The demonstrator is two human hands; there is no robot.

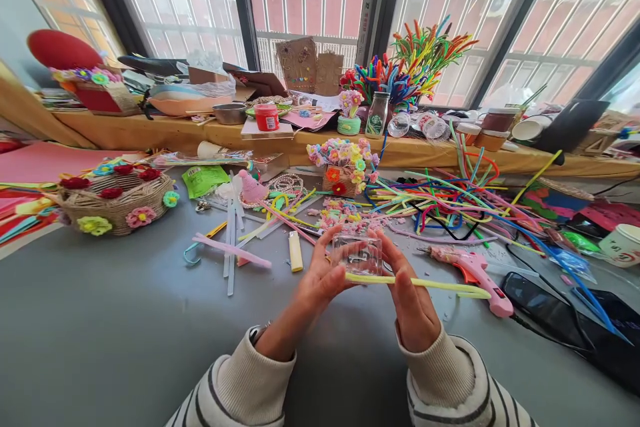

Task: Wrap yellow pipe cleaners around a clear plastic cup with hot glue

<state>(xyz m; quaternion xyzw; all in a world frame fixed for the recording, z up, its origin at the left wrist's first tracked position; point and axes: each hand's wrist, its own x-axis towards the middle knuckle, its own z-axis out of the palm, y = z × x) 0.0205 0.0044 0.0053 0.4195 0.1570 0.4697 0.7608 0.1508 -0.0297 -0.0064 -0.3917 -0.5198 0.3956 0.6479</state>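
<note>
Striped sleeves (253,380) lie nearest, below the clear box (357,255), which is held above the worktop (150,340) between two hands: the left hand (320,279) has its fingers and thumb closed round the box's left side, the right hand (414,303) likewise round its right. Along the box's near edge, by both thumbs, runs a yellow pipe cleaner (445,285), doubled back at its right end. Right of the box lies a pink glue gun (473,270); left of it, a pale yellow lighter (295,255)
</note>
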